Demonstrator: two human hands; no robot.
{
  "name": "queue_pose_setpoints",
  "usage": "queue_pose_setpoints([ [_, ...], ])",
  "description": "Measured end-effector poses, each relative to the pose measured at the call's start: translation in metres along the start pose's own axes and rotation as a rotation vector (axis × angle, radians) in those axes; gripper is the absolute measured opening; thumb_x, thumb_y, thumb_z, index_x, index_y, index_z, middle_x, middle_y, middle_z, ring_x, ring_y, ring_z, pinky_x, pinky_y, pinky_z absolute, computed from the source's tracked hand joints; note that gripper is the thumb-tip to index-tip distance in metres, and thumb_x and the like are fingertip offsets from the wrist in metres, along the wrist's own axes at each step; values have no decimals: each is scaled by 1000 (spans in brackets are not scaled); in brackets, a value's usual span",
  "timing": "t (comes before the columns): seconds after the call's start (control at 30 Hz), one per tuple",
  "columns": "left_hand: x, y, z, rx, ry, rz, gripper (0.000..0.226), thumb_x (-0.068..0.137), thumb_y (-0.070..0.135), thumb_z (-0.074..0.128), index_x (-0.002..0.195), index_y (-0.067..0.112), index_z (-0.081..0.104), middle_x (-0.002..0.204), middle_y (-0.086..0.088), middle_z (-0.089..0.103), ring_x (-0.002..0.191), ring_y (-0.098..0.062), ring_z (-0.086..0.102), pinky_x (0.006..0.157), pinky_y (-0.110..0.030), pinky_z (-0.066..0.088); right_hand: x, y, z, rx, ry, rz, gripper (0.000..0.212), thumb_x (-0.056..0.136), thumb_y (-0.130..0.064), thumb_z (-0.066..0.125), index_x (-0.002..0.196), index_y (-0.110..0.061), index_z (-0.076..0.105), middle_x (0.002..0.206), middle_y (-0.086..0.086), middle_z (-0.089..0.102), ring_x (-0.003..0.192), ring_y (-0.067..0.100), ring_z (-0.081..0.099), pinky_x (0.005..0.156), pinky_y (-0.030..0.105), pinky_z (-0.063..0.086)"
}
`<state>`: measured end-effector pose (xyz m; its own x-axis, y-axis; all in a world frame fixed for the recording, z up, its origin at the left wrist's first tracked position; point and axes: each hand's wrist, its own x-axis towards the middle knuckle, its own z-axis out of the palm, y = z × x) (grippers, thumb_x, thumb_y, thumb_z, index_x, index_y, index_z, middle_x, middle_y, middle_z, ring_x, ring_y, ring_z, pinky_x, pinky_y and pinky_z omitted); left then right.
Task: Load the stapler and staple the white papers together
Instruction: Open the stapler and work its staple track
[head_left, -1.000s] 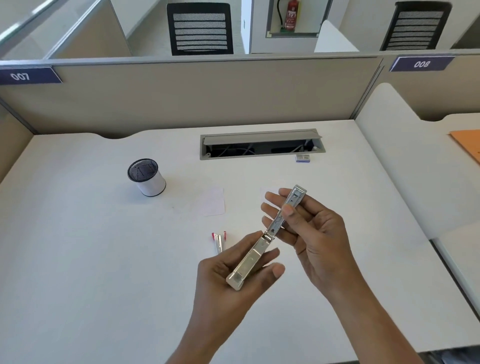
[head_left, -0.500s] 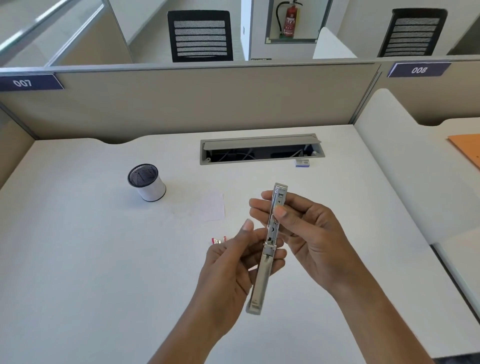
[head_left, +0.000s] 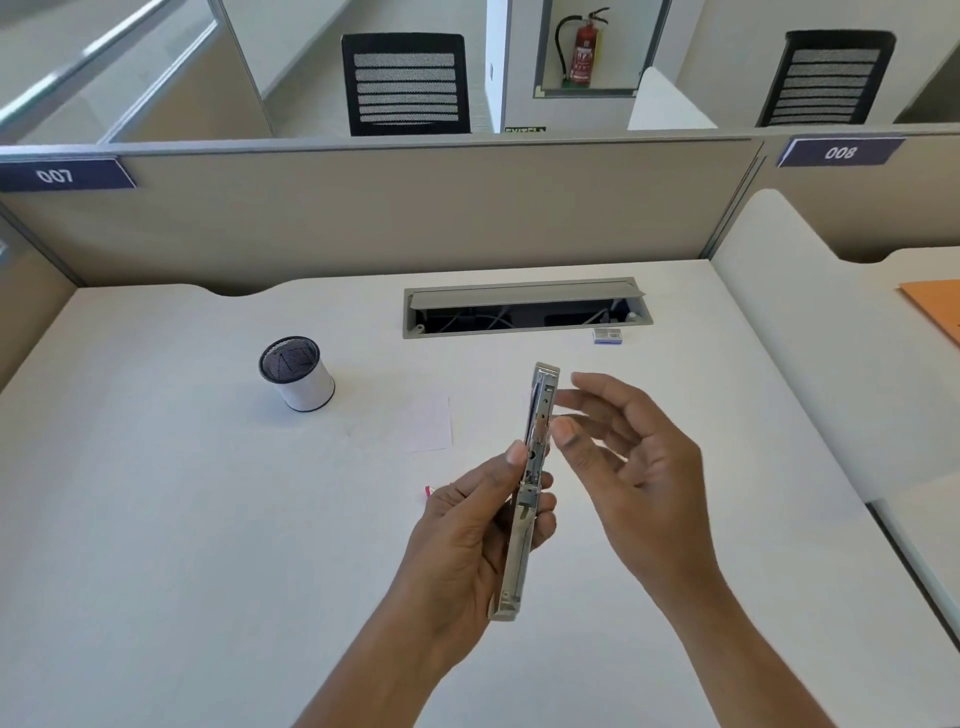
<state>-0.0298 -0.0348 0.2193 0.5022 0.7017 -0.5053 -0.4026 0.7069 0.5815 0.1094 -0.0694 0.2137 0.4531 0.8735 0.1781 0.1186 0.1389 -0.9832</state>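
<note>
A silver metal stapler (head_left: 525, 499), swung fully open into one long strip, stands nearly upright above the desk. My left hand (head_left: 467, 535) grips its lower half, thumb on the left side and fingers wrapped behind. My right hand (head_left: 623, 457) hovers just right of the upper half with loosely spread fingers; its thumb tip lies close to the channel, and contact is unclear. A small white paper (head_left: 428, 428) lies flat on the desk behind my hands. A red-tipped item (head_left: 430, 490) peeks out beside my left hand, mostly hidden.
A white mesh-topped pen cup (head_left: 297, 371) stands at the left. An open grey cable tray (head_left: 524, 307) is set into the desk's far side, with a small blue staple box (head_left: 608, 335) beside it. An orange folder (head_left: 935, 306) lies on the neighbouring desk.
The stapler turned from a slant to nearly upright. My right hand let go of the upper arm and drew slightly right; my left hand shifted its grip up along the lower half.
</note>
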Motion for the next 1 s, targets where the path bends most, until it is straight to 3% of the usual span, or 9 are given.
queue_pose_setpoints([
  [0.17, 1, -2, -2, 33, 13, -3, 24, 85, 22, 70, 92, 2, 81, 80, -12, 69, 62, -17, 65, 65, -26, 61, 2, 2, -4, -298, 26, -276, 26, 89, -5, 74, 114, -10, 70, 103, 0, 72, 93, 18, 73, 81, 24, 60],
  [0.27, 2, -5, -2, 26, 10, -1, 26, 86, 22, 70, 93, 0, 81, 84, -13, 71, 63, -18, 64, 65, -27, 61, 5, 3, -4, -396, 20, -336, 20, 89, -4, 75, 108, -8, 74, 102, 0, 71, 90, 13, 72, 81, 23, 60],
  [0.5, 4, -7, -4, -27, 32, -44, 24, 89, 24, 70, 87, 2, 80, 75, -10, 65, 59, -17, 60, 62, -27, 59, 6, 4, -2, -388, -52, -296, 16, 89, -3, 74, 105, -8, 74, 101, -2, 68, 88, 14, 73, 79, 25, 61],
  [0.77, 16, -7, -14, -27, 37, -23, 39, 87, 28, 74, 110, -3, 74, 82, -7, 61, 68, -17, 56, 71, -28, 58, 3, 6, 5, -327, -193, -171, 13, 92, -4, 70, 101, -13, 71, 98, -1, 64, 93, 19, 70, 83, 26, 60],
  [1.0, 20, -10, -17, -37, 50, -19, 42, 90, 27, 71, 116, -7, 70, 76, -5, 58, 64, -16, 53, 67, -26, 54, -3, 5, 7, -390, -172, -243, 15, 89, 0, 71, 97, -12, 68, 99, -4, 63, 96, 19, 68, 84, 28, 60],
])
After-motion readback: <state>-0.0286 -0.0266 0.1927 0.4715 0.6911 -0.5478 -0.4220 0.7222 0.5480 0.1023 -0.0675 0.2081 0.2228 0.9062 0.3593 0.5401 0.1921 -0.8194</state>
